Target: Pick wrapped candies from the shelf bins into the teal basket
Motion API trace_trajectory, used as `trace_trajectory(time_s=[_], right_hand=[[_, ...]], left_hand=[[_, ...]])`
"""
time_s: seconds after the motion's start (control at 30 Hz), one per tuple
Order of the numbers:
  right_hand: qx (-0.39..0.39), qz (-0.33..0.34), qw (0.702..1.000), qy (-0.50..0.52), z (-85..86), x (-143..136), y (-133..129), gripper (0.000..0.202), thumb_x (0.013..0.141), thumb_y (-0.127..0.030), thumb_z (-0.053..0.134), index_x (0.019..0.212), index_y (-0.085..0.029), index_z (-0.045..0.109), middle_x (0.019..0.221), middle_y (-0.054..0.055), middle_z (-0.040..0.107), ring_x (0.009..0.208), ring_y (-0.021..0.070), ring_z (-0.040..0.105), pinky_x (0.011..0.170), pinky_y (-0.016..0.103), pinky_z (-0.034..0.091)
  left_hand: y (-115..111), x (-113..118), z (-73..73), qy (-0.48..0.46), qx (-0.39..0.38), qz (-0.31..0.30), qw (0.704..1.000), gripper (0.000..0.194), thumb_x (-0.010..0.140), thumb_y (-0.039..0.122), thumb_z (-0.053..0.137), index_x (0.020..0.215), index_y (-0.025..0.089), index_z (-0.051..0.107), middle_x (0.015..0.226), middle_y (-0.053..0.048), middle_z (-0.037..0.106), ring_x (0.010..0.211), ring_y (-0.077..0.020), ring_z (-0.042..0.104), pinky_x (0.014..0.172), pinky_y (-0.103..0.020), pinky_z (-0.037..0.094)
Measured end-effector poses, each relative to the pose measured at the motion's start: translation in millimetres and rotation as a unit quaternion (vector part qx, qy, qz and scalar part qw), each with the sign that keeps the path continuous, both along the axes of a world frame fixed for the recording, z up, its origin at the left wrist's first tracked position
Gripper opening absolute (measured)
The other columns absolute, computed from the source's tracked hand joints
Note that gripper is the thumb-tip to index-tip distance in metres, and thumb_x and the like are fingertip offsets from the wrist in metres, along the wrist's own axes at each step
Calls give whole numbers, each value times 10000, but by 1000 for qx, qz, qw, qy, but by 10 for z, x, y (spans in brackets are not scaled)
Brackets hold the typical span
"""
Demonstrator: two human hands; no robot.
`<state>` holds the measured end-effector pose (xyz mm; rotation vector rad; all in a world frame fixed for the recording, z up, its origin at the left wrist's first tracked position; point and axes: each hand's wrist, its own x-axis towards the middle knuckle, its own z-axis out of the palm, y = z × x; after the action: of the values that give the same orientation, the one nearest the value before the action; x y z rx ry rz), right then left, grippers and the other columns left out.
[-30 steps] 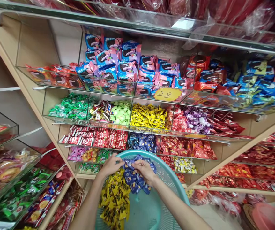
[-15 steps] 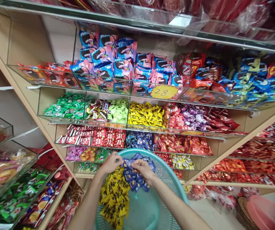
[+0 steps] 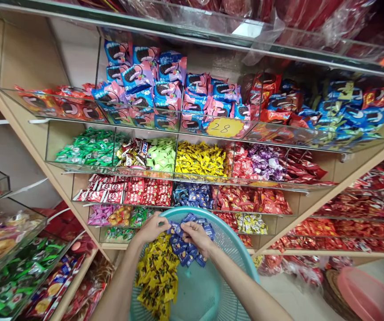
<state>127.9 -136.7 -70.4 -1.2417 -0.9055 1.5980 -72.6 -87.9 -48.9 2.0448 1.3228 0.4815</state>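
Both my hands are over a round teal plastic basket [image 3: 235, 285]. My left hand [image 3: 152, 227] pinches one end of a small blue candy packet [image 3: 175, 228]. On the packet's other side my right hand [image 3: 195, 236] grips it with thumb and finger. Below them lies a heap of the same blue packets [image 3: 188, 252], partly covered by my right hand. Yellow candy packets [image 3: 157, 281] fill the left side of the basket, beside the blue heap. Bare teal floor shows at the basket's lower middle.
Ahead stands a wooden shelf unit [image 3: 365, 156] with clear-fronted bins of wrapped sweets. One shelf holds yellow packets [image 3: 200, 160], and blue packets [image 3: 192, 195] sit lower. A yellow price tag [image 3: 223, 128] reads 28. More bins [image 3: 18, 267] are at left; a pink basket [image 3: 362, 290] stands at right.
The view has shifted slightly, so the shelves sit a little further left. Both hands keep their pinch on the blue packet, with hardly any movement over the basket.
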Motion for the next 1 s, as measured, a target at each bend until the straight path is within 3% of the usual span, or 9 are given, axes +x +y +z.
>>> trace_trajectory(time_s=[0.13, 0.43, 0.7, 1.0], right_hand=[[10, -10, 1000, -11, -36, 1, 0, 383, 549, -500, 751, 707, -191, 589, 566, -49, 552, 526, 88, 494, 538, 216, 387], [74, 4, 996, -52, -81, -12, -32, 369, 562, -505, 743, 682, -186, 604, 565, -42, 553, 532, 94, 487, 534, 222, 370], [83, -26, 995, -48, -127, 7, -12, 403, 546, -523, 746, 655, -171, 583, 511, -45, 543, 483, 86, 470, 533, 227, 374], [103, -61, 991, -53, -127, -1, 21, 408, 540, -522, 745, 608, -168, 554, 503, -45, 550, 462, 83, 477, 504, 221, 366]], left_hand=[[-12, 9, 12, 2, -1, 9, 1000, 367, 715, 561, 534, 733, 228, 687, 1065, -39, 564, 1053, -247, 515, 936, -322, 372], [-19, 46, 28, -4, 21, -7, 1000, 385, 768, 542, 479, 811, 230, 700, 950, -35, 562, 899, -200, 558, 807, -276, 420], [7, 39, -20, -16, 9, -12, 1000, 329, 760, 493, 498, 779, 227, 690, 997, -32, 564, 946, -207, 551, 893, -299, 391], [7, 41, 8, -36, 14, -14, 999, 348, 751, 508, 482, 742, 211, 663, 928, -30, 594, 907, -204, 556, 858, -288, 409]])
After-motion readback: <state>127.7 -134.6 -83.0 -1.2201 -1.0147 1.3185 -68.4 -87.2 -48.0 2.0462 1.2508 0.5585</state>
